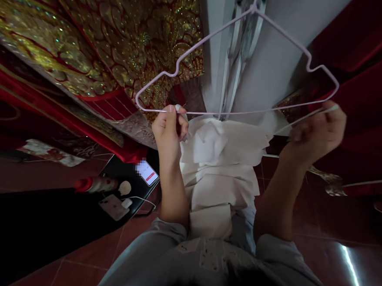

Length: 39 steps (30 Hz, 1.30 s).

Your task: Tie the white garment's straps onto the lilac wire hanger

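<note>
A pale pink clothes hanger hangs upright in front of me, its top running out of the upper edge. My left hand is closed in a pinch on its bottom bar near the left corner. A bit of white material shows at those fingertips, too small to name. Below the hanger's right corner, my right hand is closed, slightly blurred, on a thin white strip that slants down to the left. Folded off-white fabric lies in layers over my lap, with a crumpled white piece on top.
Red garments with gold sequins hang at the left, and dark red cloth at the right. A grey panel with metal rails stands behind the hanger. On a black bench lie a lit phone, another phone and a red-capped bottle.
</note>
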Each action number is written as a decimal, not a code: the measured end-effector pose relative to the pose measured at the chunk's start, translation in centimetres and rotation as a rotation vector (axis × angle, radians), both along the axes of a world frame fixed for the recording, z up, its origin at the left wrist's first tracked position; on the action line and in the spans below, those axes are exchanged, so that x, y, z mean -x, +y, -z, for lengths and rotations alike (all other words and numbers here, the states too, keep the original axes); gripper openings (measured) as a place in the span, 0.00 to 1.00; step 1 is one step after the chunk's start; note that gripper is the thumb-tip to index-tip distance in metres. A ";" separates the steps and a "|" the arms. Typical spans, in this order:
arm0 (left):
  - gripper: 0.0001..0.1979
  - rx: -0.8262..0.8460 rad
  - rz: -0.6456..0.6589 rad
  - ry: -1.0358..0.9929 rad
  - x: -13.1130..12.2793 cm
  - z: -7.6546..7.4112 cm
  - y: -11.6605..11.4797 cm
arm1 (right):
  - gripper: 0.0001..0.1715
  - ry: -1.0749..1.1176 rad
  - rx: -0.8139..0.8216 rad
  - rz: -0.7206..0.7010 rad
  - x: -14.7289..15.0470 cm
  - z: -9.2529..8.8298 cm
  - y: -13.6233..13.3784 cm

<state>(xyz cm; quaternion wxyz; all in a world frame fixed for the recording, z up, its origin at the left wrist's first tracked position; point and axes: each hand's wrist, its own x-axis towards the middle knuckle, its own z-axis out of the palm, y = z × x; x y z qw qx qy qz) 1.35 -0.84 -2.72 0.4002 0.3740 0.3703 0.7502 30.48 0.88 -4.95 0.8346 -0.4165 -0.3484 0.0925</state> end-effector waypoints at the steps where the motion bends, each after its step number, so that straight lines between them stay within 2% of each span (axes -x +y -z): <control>1: 0.25 -0.005 0.018 0.002 -0.1 0.2 0.0 | 0.14 -0.053 0.035 -0.059 1.2 0.1 -0.7; 4: 0.25 -0.053 0.073 0.011 -0.2 0.9 0.0 | 0.24 -0.324 0.272 -0.434 4.5 -0.4 -2.0; 6: 0.22 -0.091 0.079 -0.002 0.0 1.5 0.2 | 0.25 -0.451 0.368 -0.613 5.7 -0.7 -2.4; 8: 0.17 -0.126 0.018 -0.028 0.7 2.1 0.5 | 0.23 -0.486 0.377 -0.644 6.0 -0.8 -2.4; 11: 0.05 -0.208 -0.215 -0.034 2.9 3.1 1.4 | 0.23 -0.470 0.350 -0.595 5.5 -0.5 -2.4; 12: 0.04 -0.235 -0.297 -0.011 3.9 3.3 1.7 | 0.24 -0.463 0.348 -0.585 5.3 -0.4 -2.4; 14: 0.09 -0.273 -0.412 0.068 5.9 3.8 2.5 | 0.26 -0.456 0.348 -0.576 4.9 -0.4 -2.5; 17: 0.11 -0.335 -0.449 0.199 8.1 3.9 3.5 | 0.28 -0.460 0.353 -0.579 4.6 -0.9 -2.6; 20: 0.02 -0.390 -0.406 0.267 8.6 3.4 4.1 | 0.29 -0.470 0.363 -0.579 4.6 -1.3 -2.7; 24: 0.18 -0.372 -0.211 0.367 8.3 1.7 4.2 | 0.29 -0.468 0.382 -0.591 4.8 -1.1 -2.8; 26: 0.22 -0.354 -0.159 0.459 8.3 0.7 4.3 | 0.30 -0.472 0.400 -0.616 4.9 -0.9 -2.9; 30: 0.20 -0.259 -0.139 0.487 8.0 -1.4 5.4 | 0.30 -0.476 0.447 -0.657 4.8 -1.0 -3.2; 34: 0.19 -0.155 0.009 0.501 6.6 -3.2 6.6 | 0.26 -0.479 0.445 -0.652 4.7 -1.2 -3.3; 37: 0.17 -0.149 0.110 0.514 5.9 -3.7 6.7 | 0.25 -0.476 0.446 -0.635 4.6 -1.0 -3.3; 39: 0.15 -0.177 0.142 0.479 5.9 -3.2 6.3 | 0.27 -0.465 0.441 -0.619 4.8 -0.9 -3.3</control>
